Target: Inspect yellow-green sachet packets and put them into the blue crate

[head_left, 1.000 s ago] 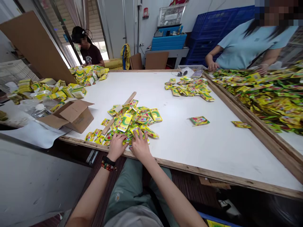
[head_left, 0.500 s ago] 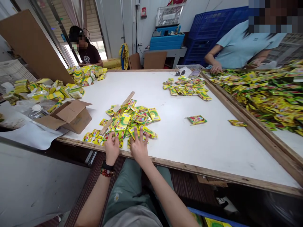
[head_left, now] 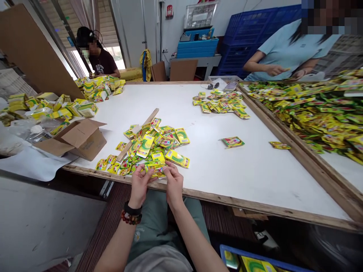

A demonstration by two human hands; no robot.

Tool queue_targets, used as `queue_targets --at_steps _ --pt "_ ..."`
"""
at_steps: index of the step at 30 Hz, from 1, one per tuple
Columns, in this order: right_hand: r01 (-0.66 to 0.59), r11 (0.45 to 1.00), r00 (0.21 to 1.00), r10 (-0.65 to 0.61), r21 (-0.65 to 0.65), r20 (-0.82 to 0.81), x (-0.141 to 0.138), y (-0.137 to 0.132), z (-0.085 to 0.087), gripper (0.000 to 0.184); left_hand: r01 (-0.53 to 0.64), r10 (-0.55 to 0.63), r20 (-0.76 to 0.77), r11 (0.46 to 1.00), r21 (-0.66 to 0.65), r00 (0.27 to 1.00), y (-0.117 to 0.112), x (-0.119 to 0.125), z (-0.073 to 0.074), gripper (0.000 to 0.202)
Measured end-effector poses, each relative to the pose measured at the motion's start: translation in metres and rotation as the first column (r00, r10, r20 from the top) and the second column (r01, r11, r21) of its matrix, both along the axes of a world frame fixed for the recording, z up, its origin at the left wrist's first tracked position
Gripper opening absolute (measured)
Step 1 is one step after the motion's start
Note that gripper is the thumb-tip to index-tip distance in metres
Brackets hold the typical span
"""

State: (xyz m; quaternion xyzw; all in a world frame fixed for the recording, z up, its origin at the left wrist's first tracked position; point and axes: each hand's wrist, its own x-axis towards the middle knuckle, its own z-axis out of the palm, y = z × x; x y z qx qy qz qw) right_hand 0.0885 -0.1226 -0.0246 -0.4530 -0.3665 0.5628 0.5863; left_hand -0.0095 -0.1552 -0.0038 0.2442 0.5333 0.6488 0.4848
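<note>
Head view: the left hand [head_left: 138,187] and right hand [head_left: 174,184], fingertips farther apart half a second ago, now both pinch a yellow-green packet [head_left: 156,172] to the near right of the open cardboard box [head_left: 81,140]; the hands partly hide it, its print unclear

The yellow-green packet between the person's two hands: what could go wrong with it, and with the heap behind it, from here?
1. The yellow-green packet is pinched between the left hand and right hand, close to the table's front wooden edge; if it slips, it might fall over that edge.
2. The heap of packets is loose and overlapping, partly over a wooden strip, so a nudge could make some slide.
</note>
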Motion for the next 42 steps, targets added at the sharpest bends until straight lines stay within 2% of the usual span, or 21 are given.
queue_targets --at_steps 2,4,6,7,9,11,13,15,16,18,20,22,25,26,28,30,33,35,38,40,42 --pt "-0.074 0.997 0.997 0.075 0.027 -0.034 0.008 -0.002 0.005 0.029 0.042 -0.042 -0.031 0.999 -0.002 0.999 0.000 0.007 0.001 0.052" --pt "-0.206 0.977 0.976 0.209 0.057 -0.053 0.021 -0.006 0.011 0.043 0.103 -0.103 -0.060 0.995 0.000 0.993 -0.001 0.013 -0.001 0.051" --pt "-0.303 0.951 0.952 0.305 0.067 -0.023 0.041 -0.009 0.014 0.044 0.217 -0.214 -0.134 0.976 0.004 0.968 0.000 0.019 -0.003 0.047" --pt "-0.302 0.951 0.953 0.302 0.060 0.007 0.054 -0.010 0.013 0.039 0.281 -0.274 -0.205 0.960 0.005 0.940 0.003 0.022 -0.003 0.042" --pt "-0.192 0.981 0.980 0.191 0.025 0.059 0.081 -0.011 0.010 0.032 0.363 -0.324 -0.434 0.932 0.007 0.841 0.012 0.028 -0.002 0.028" --pt "0.003 1.000 0.996 -0.003 -0.010 0.087 0.108 -0.011 0.004 0.034 0.393 -0.256 -0.716 0.919 0.028 0.649 0.030 0.035 0.001 0.018" --pt "0.181 0.983 0.979 -0.178 -0.025 0.100 0.130 -0.011 0.000 0.037 0.440 -0.172 -0.928 0.898 -0.009 0.331 0.055 0.043 0.001 0.023" --pt "0.280 0.960 0.954 -0.276 -0.016 0.113 0.145 -0.013 -0.002 0.039 0.475 -0.163 -0.987 0.867 -0.148 -0.010 0.080 0.051 -0.001 0.036" --pt "0.304 0.952 0.946 -0.301 -0.010 0.118 0.150 -0.014 -0.002 0.039 0.473 -0.175 -0.976 0.854 -0.216 -0.129 0.092 0.055 -0.002 0.037" --pt "0.342 0.939 0.932 -0.342 0.018 0.122 0.155 -0.016 -0.003 0.038 0.475 -0.193 -0.953 0.832 -0.285 -0.235 0.110 0.058 -0.005 0.034" --pt "0.386 0.921 0.913 -0.390 0.063 0.115 0.156 -0.018 -0.003 0.036 0.518 -0.178 -0.954 0.808 -0.281 -0.240 0.118 0.059 -0.004 0.031" --pt "0.427 0.897 0.894 -0.438 0.116 0.095 0.154 -0.018 -0.002 0.032 0.570 -0.126 -0.976 0.796 -0.205 -0.177 0.114 0.059 -0.001 0.033" --pt "0.454 0.870 0.883 -0.467 0.191 0.033 0.145 -0.016 0.010 0.027 0.603 -0.052 -0.998 0.797 -0.026 0.027 0.089 0.062 0.003 0.043" --pt "0.456 0.863 0.883 -0.470 0.220 0.013 0.141 -0.016 0.016 0.026 0.605 -0.049 -0.996 0.796 0.002 0.068 0.078 0.065 0.003 0.045" --pt "0.434 0.856 0.889 -0.457 0.280 0.018 0.135 -0.014 0.028 0.022 0.608 -0.065 -0.995 0.794 -0.002 0.082 0.057 0.073 0.002 0.056" --pt "0.347 0.878 0.909 -0.401 0.330 0.110 0.135 -0.012 0.037 0.019 0.568 -0.067 -0.993 0.823 -0.001 0.096 0.041 0.080 -0.002 0.067" --pt "0.064 0.955 0.920 -0.169 0.289 0.354 0.147 -0.007 0.043 0.017 0.465 -0.032 -0.991 0.885 0.033 0.132 0.031 0.086 -0.008 0.056" --pt "-0.102 0.967 0.861 -0.031 0.232 0.507 0.157 -0.003 0.045 0.016 0.468 -0.007 -0.995 0.883 0.043 0.104 0.029 0.086 -0.011 0.049" --pt "-0.206 0.954 0.716 -0.005 0.218 0.699 0.162 0.000 0.051 0.015 0.528 0.017 -0.997 0.847 0.054 0.075 0.026 0.087 -0.015 0.045" --pt "-0.269 0.937 0.616 -0.010 0.223 0.787 0.157 0.000 0.054 0.018 0.526 0.021 -0.993 0.846 0.080 0.118 0.024 0.090 -0.020 0.046" --pt "-0.298 0.921 0.538 -0.056 0.252 0.841 0.147 -0.002 0.055 0.024 0.490 0.023 -0.978 0.863 0.124 0.206 0.020 0.095 -0.026 0.049"
